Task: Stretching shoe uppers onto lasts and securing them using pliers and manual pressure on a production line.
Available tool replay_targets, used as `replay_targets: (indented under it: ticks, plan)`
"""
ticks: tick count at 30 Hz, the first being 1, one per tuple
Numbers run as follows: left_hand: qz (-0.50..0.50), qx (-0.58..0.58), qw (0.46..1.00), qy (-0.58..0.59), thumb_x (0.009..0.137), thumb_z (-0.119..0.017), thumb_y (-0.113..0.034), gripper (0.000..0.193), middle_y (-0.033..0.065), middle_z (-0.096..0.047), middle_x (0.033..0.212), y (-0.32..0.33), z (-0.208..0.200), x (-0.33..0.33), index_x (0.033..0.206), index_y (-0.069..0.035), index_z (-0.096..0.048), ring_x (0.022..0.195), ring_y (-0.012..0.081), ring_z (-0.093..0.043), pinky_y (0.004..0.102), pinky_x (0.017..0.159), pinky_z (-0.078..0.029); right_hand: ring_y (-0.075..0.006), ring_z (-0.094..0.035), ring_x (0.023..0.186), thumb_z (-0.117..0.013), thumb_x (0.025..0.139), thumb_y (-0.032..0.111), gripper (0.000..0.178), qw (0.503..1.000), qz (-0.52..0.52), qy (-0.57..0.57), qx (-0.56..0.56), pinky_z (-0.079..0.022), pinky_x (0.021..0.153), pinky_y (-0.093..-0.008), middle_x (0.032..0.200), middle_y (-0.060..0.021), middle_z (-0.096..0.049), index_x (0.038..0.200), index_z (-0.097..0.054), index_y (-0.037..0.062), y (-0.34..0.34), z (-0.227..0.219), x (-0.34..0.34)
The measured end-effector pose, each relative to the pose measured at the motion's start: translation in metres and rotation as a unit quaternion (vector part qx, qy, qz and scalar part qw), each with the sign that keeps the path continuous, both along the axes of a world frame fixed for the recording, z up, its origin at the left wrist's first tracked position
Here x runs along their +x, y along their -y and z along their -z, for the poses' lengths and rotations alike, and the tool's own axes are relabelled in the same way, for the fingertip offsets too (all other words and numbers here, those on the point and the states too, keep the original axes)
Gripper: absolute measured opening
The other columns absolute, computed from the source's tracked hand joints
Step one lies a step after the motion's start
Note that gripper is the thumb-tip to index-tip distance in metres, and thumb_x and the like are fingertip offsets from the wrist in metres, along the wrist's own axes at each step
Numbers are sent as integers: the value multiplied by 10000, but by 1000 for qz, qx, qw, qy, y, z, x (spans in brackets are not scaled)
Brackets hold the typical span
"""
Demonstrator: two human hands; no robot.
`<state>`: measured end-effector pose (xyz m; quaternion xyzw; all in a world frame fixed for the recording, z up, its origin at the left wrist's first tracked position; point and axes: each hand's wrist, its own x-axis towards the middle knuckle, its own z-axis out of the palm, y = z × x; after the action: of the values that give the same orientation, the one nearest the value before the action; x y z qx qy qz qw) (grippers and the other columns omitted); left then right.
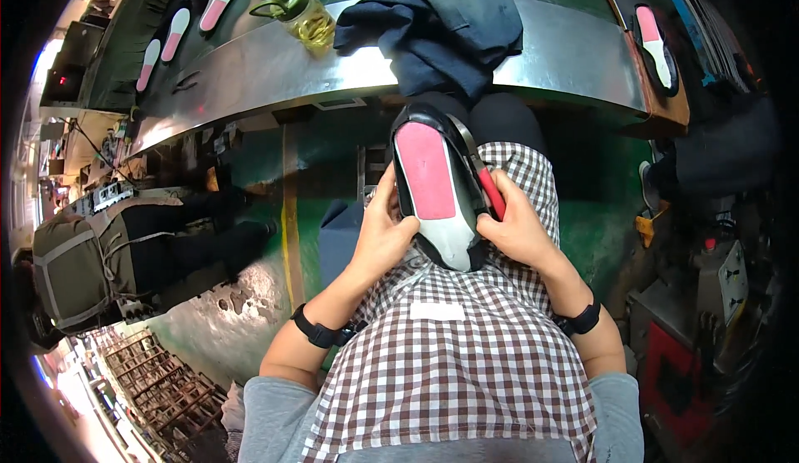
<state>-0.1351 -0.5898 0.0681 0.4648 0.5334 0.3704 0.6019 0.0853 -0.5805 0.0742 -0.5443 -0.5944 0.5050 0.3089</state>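
Note:
A black shoe point(425, 172) rests over my lap, toe end away from me, with its pink and white long face turned up. My left hand point(385, 228) grips its left side, thumb on the edge and fingers tucked out of sight underneath. On the other side, my right hand point(518, 223) is closed round a red-handled tool point(492, 194), with the thumb pressed near the shoe's narrow white end. The tool's dark metal part runs along the shoe's right edge; its tip is hard to make out. A brown and white checked apron point(458, 363) covers my front.
Ahead stands a green-topped bench with a metal edge point(574, 55). On it lie a crumpled dark cloth point(437, 26), a green-lidded bottle point(300, 18) and several more shoes point(219, 3). A person point(108, 255) is at the left. Metal racks point(158, 388) stand lower left.

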Motion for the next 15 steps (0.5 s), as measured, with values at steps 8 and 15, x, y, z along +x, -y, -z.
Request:
replay_targets:
  ticks: [8, 15]
  plan:
    - [63, -44, 980, -185, 912, -696, -321, 606, 129, -654, 1013, 11, -2, -8, 1348, 37, -476, 781, 150, -611, 285, 710, -511, -165, -508, 727, -644, 767, 64, 259, 998, 5, -38, -56, -436, 677, -325, 790, -76, -515, 961, -483, 6, 0, -4, -3]
    - [51, -110, 992, 40, 870, -677, -69, 506, 85, -653, 1046, 18, 6, -20, 1335, 18, -496, 772, 80, -617, 238, 686, -523, -137, -485, 778, -659, 769, 50, 279, 990, -10, -102, -93, -430, 730, -289, 845, -48, -493, 978, -480, 6, -3, -1, -3]
